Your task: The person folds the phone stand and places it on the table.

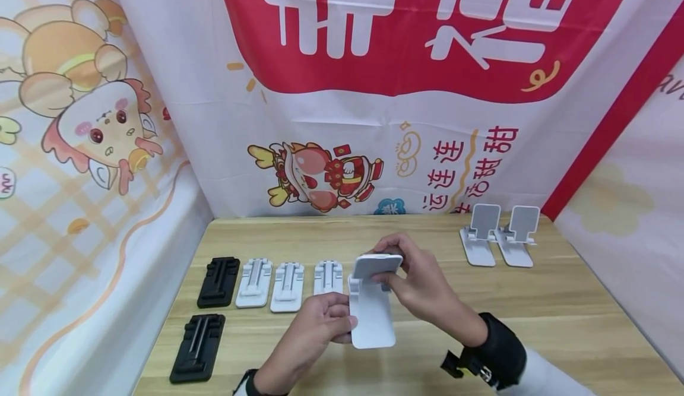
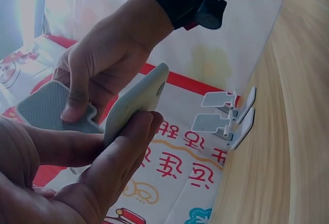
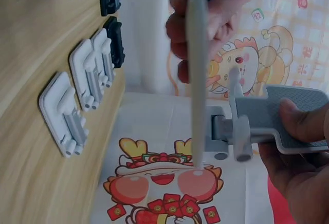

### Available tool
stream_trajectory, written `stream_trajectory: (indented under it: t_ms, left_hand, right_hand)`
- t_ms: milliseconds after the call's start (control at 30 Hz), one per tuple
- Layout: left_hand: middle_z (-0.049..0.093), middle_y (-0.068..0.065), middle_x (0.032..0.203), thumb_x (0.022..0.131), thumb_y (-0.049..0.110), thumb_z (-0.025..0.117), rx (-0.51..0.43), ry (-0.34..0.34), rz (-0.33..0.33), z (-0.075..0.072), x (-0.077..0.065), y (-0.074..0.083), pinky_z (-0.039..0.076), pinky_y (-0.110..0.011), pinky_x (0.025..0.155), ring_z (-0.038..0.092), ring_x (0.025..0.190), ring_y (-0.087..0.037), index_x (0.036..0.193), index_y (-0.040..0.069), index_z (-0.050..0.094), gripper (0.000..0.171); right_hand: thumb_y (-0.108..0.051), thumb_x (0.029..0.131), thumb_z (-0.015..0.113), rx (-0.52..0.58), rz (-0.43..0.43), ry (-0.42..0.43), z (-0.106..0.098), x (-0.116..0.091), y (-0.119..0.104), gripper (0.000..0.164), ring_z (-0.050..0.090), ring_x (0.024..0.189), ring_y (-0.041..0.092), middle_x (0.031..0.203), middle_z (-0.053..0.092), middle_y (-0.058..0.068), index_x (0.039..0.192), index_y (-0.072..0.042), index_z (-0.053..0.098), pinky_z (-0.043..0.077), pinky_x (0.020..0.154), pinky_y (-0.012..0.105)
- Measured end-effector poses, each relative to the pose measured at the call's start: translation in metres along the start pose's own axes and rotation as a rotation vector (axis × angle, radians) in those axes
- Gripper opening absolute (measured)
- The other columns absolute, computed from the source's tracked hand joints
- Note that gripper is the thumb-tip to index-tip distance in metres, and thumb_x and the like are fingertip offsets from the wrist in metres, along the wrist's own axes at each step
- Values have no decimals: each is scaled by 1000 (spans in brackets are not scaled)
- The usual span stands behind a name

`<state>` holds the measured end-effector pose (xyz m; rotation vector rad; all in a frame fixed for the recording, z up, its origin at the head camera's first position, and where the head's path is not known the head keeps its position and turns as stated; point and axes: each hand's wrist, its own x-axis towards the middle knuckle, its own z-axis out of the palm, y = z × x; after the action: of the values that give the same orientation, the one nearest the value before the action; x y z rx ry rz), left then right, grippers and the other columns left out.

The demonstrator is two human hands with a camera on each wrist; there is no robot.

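A white folding phone stand (image 1: 372,323) is held above the table, partly unfolded. My left hand (image 1: 324,319) grips its flat base by the left edge, thumb on the face. With thumb and fingers, my right hand (image 1: 422,280) pinches the grey-padded support plate (image 1: 374,265) at the top. In the right wrist view the hinged arm (image 3: 222,131) stands out from the base, which appears edge-on, and the plate (image 3: 303,113) is tilted away from it. The left wrist view shows the base (image 2: 136,100) between the left fingers.
Three folded white stands (image 1: 287,287) lie in a row on the wooden table (image 1: 438,348), left of the hands. Further left are two folded black stands (image 1: 218,281). Two unfolded stands (image 1: 479,244) stand at the back right. Printed cloth (image 1: 187,117) hangs behind and at the sides.
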<state>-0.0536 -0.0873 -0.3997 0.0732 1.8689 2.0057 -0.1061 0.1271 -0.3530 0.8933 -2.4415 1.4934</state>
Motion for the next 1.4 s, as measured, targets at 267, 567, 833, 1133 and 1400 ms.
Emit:
stream_trajectory:
  t_ms: [267,567,833,1133,1400]
  left_hand:
    - [74,-22,109,91,1,66,15,11,9,2,3,-3,65,-35,77,74,93,-21,127,-17,55,42]
    - [74,-17,100,90,-2,64,75,91,11,-3,7,-10,66,-37,76,73,92,-23,125,-18,54,39]
    - [74,-22,106,91,-2,65,51,122,-1,-11,6,-2,66,-34,76,74,93,-23,129,-18,52,44]
    - [73,-23,118,98,2,60,-12,154,-17,-24,1,19,64,-26,79,74,97,-18,135,-14,52,41]
    - [72,-22,121,100,3,58,-22,114,-40,-27,2,11,64,-29,83,75,99,-19,138,-13,50,42]
  right_hand:
    - [9,79,82,-179,-125,24,3,4,0,49,71,99,10,110,74,-2,115,-10,55,62,88,29]
    - [1,76,88,-535,-353,76,-6,5,-19,35,59,99,14,106,65,1,105,-12,75,62,82,29]
    - [3,73,89,-586,-444,36,4,0,-26,28,56,84,10,88,69,-4,94,-12,78,54,71,20]
    - [-7,108,45,-803,-778,15,45,-24,-18,34,58,76,10,90,71,-4,103,-12,79,54,67,19]
    - [-13,84,85,-446,-384,-113,40,-26,-20,22,55,87,4,99,64,-8,104,-17,76,52,72,13]
